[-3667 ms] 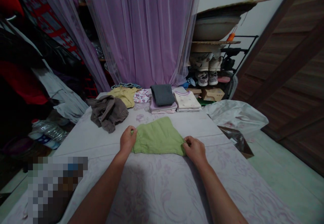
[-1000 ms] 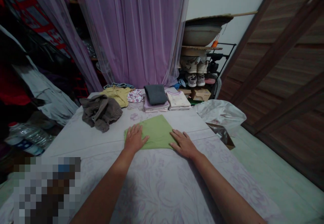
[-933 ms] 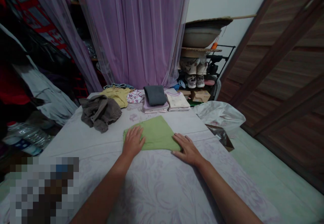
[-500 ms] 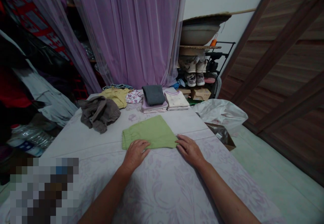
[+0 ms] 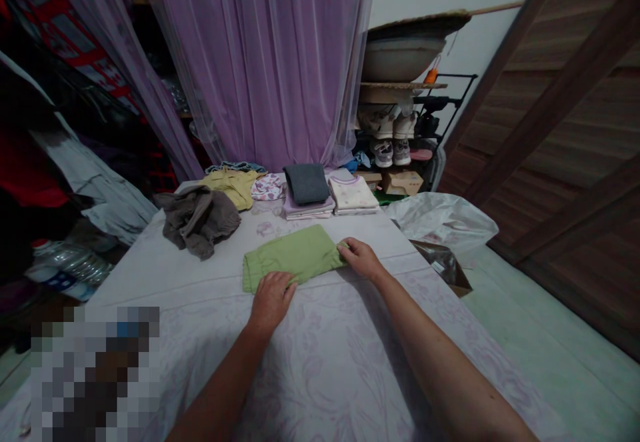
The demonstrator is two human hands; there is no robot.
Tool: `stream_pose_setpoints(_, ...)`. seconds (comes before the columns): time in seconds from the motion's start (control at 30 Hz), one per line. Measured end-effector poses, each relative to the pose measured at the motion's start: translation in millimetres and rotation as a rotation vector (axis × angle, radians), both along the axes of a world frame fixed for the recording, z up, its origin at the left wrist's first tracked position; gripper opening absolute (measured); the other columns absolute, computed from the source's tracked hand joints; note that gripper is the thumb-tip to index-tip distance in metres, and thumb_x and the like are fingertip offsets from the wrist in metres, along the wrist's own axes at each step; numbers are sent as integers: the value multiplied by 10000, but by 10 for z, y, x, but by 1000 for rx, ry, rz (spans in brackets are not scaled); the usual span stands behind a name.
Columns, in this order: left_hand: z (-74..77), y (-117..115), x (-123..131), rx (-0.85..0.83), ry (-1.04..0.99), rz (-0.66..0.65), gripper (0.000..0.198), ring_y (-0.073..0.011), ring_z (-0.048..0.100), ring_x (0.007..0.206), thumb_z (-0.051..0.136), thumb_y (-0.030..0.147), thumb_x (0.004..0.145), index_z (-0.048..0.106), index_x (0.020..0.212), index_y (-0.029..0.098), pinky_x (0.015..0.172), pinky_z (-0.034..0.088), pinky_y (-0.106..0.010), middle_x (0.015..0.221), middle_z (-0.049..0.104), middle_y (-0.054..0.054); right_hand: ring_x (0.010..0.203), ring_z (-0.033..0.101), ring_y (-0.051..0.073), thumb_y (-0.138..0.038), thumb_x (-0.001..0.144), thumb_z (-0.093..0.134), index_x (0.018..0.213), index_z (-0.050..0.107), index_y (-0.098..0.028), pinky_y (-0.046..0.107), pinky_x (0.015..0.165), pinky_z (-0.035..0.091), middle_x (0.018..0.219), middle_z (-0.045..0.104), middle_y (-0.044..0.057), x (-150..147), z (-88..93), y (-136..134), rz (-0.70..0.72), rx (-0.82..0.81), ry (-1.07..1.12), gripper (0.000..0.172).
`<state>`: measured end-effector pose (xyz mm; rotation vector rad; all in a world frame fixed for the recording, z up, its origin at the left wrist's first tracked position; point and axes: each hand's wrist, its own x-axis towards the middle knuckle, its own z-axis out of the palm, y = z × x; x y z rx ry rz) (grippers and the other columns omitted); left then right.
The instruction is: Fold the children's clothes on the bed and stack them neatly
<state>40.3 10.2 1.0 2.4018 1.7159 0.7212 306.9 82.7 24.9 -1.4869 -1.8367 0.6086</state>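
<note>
A green folded garment (image 5: 295, 255) lies on the pale floral cloth (image 5: 320, 355), its gathered waistband at the left. My left hand (image 5: 273, 295) rests on the garment's lower front edge, fingers close together and bent over the fabric. At the garment's right end, my right hand (image 5: 359, 257) pinches the narrow part, which is lifted slightly. Behind it are a dark grey folded garment (image 5: 306, 183) on a lilac stack (image 5: 309, 210) and a cream folded stack (image 5: 354, 193).
A crumpled brown garment (image 5: 200, 222), a yellow garment (image 5: 231, 187) and a purple-patterned cloth (image 5: 269, 187) lie at the back left. Beyond the right edge are a clear plastic bag (image 5: 445, 219) and an open box (image 5: 461, 283). Purple curtains (image 5: 255, 62) hang behind.
My right hand has moved up and away, closing on the green garment's right end and raising it a little. My left hand stays at the front edge. The view has shifted slightly.
</note>
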Motion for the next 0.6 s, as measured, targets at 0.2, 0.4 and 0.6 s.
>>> stream_pose_setpoints(0.2,-38,-9,-14,44,21,25,344,-226,588,1022,450,265,951,565,1269,200,926,442,-387,1072,690,-86,662,580,168,-434,856,500,832,653,-225,253,597,384,707,658,12,-207,-72,289,-141,-26,-99,260)
stream_pose_setpoints(0.4,38,-52,16,20,136,-89,437,-228,546,1059,433,316,958,507,1389,310,917,414,-388,1148,623,-83,784,661,229,-426,930,434,1115,663,-244,307,683,430,917,742,86,-404,-120,391,-280,20,-392,346)
stream_pose_setpoints(0.6,60,-66,44,-9,125,-69,417,-252,523,1096,462,398,945,576,1326,270,940,402,-417,1176,611,-103,846,662,207,-395,904,440,1082,680,-202,299,745,473,990,732,96,-349,-301,506,-392,189,-143,355)
